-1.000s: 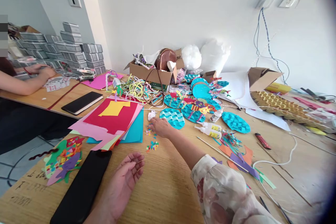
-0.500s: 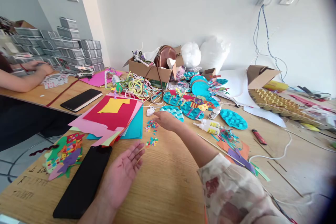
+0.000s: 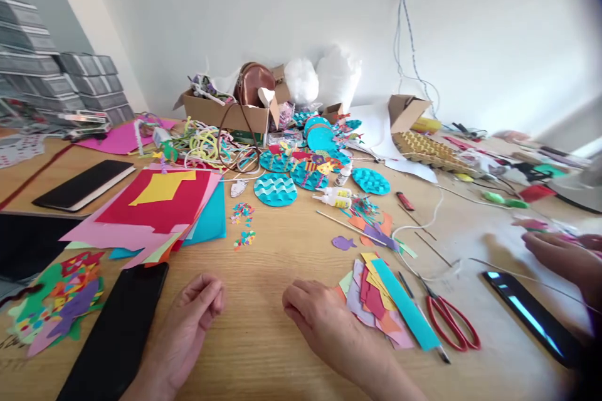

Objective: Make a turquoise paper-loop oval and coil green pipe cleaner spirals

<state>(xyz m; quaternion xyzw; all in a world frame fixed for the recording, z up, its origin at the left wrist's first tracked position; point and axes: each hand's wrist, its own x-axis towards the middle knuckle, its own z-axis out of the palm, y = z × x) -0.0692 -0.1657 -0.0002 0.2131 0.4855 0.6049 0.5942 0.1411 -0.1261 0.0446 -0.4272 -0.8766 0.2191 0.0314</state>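
My left hand (image 3: 195, 319) is closed above the bare wood at the front of the table, thumb against curled fingers, with nothing visible in it. A black phone-like slab (image 3: 120, 332) lies just beside that wrist. Across a gap, my right hand (image 3: 320, 319) is closed palm down; its fingertips are tucked under, and anything in them is hidden. Coloured paper strips (image 3: 371, 301) lie right of it. Beyond the hands sit tiny paper bits (image 3: 244, 238), a purple paper fish (image 3: 345, 242) and a blue disc with wavy strips (image 3: 275, 189).
Red-handled scissors (image 3: 454, 322) and a phone (image 3: 531, 316) lie at right, near another person's hand (image 3: 557, 257). Glue bottles (image 3: 336, 197) stand and lie mid-table. Coloured sheets (image 3: 155, 200) and paper cut-outs (image 3: 66, 307) are at left. A cardboard box (image 3: 226, 116) stands by the wall.
My right hand has drawn back from the white cut-out and paper bits to the front of the table. My left hand has gone from open to closed. The view has turned right.
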